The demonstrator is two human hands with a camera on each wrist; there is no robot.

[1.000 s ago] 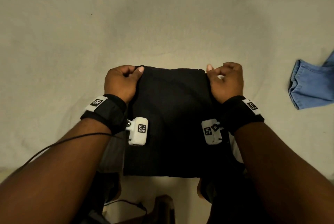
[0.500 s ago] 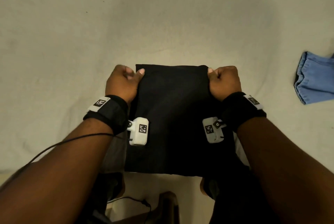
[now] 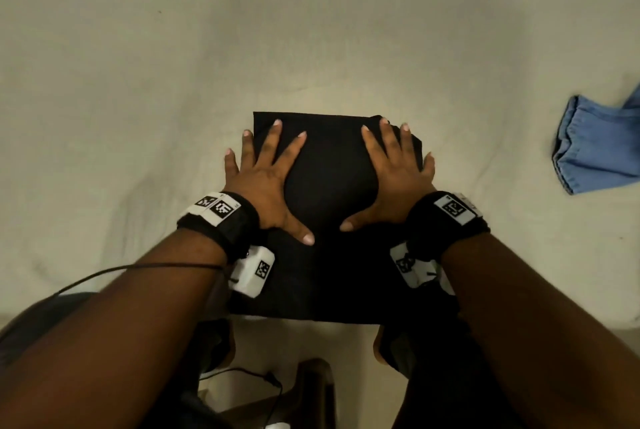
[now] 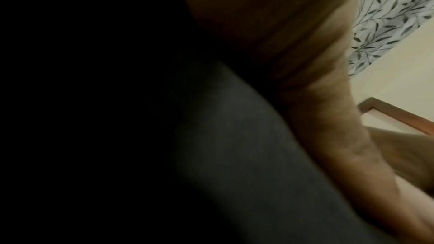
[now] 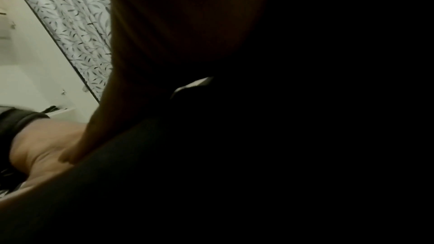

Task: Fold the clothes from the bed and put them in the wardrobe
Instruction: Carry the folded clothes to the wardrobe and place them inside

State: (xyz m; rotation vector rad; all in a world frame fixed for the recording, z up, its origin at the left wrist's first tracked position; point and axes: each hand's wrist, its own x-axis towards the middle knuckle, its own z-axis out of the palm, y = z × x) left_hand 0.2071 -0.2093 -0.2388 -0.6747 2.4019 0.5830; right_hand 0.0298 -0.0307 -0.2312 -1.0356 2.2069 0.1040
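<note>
Bed [image 3: 138, 82], pale sheet, fills the view. Black garment [image 3: 332, 179] lies on it at the near edge, folded into a neat rectangle; long axis runs from the person's body out toward the far side of the bed, near end at the mattress edge. Blue denim piece [image 3: 588, 148] sits well right of the black garment, rumpled, not folded.

Left hand [image 3: 263, 183] flat on the black garment's left half, fingers spread and straight, outer fingers reaching past its left edge onto the sheet; holds nothing, just presses. Right hand [image 3: 398, 176] mirrors it on the right half, fingers splayed, palm down, nothing gripped. Both lie on the far part of the garment, thumbs pointing in toward each other, apart.

Wrist views mostly dark, black cloth close under the lens; a leaf-pattern curtain [image 5: 77, 25] shows behind.

Looks like smoothing the fold. Garment lies directly under both hands, equally near to each, so either another fold across the long axis or a lift from the two side edges; wardrobe not in view.
</note>
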